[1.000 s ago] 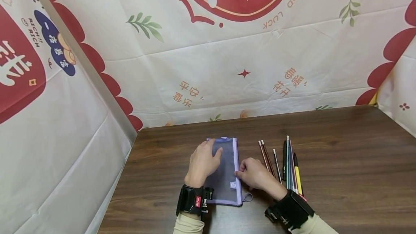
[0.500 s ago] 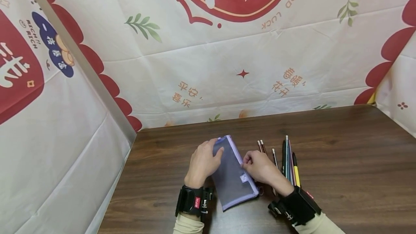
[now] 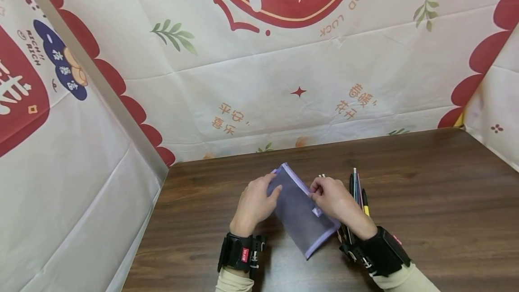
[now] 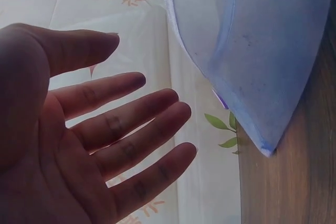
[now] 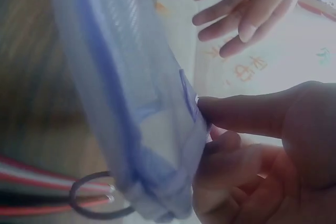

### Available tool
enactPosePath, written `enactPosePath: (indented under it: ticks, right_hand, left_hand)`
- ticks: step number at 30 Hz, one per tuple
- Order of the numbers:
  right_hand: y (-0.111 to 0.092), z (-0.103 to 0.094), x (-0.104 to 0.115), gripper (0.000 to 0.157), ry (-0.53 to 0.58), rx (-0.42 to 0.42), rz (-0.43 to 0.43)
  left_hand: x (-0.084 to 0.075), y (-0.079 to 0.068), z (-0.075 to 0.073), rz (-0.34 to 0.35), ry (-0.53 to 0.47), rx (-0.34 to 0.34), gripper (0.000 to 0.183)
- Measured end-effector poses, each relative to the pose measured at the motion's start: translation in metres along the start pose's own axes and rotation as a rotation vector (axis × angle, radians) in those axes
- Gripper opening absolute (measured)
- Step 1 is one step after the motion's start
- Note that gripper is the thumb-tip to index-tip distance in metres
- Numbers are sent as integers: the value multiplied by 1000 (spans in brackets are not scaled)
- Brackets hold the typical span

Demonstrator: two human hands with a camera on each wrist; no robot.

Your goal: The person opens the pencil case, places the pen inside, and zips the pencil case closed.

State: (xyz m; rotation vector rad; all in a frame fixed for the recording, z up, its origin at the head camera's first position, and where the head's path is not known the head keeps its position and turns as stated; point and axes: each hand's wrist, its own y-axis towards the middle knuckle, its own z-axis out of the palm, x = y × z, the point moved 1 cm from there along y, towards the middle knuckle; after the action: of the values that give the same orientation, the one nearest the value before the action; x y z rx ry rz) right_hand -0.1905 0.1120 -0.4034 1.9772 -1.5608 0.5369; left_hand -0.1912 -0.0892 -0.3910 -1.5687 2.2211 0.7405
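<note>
A pouch [image 3: 302, 220] of dark see-through mesh with lilac edging hangs tilted over the table in the head view. My right hand [image 3: 334, 197] pinches its right edge between thumb and fingers, close to a small lilac tab [image 3: 317, 212]. In the right wrist view, a cord loop [image 5: 73, 198] dangles from the pouch's end. My left hand [image 3: 256, 202] is at the pouch's upper left. The left wrist view shows that hand's fingers [image 4: 131, 116] spread and relaxed, apart from the mesh, with nothing in them.
To the right, partly behind my right hand and forearm, several pens and pencils [image 3: 355, 184] lie on the brown wooden table [image 3: 438, 202]. A printed white cloth [image 3: 259, 75] hangs behind the table and along both sides.
The pouch, flat on the table one second ago, has been lifted and turned, its lower end swinging right. My right hand has moved up and right with it; the left hand has barely moved.
</note>
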Motion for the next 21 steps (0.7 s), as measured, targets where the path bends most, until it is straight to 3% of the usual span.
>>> enactPosePath:
  ticks: [6,11,21]
  right_hand:
    - [1,-5,2,5,-26,-23,-12]
    - [-2,-8,5,5,-68,-53,-14]
    - [-7,-10,14,8,-167,-159,-85]
  left_hand:
    - [-1,0,1,19,-1,15,42]
    - [-4,0,3,44,-18,71,42]
    - [-12,0,2,120,-38,120,43]
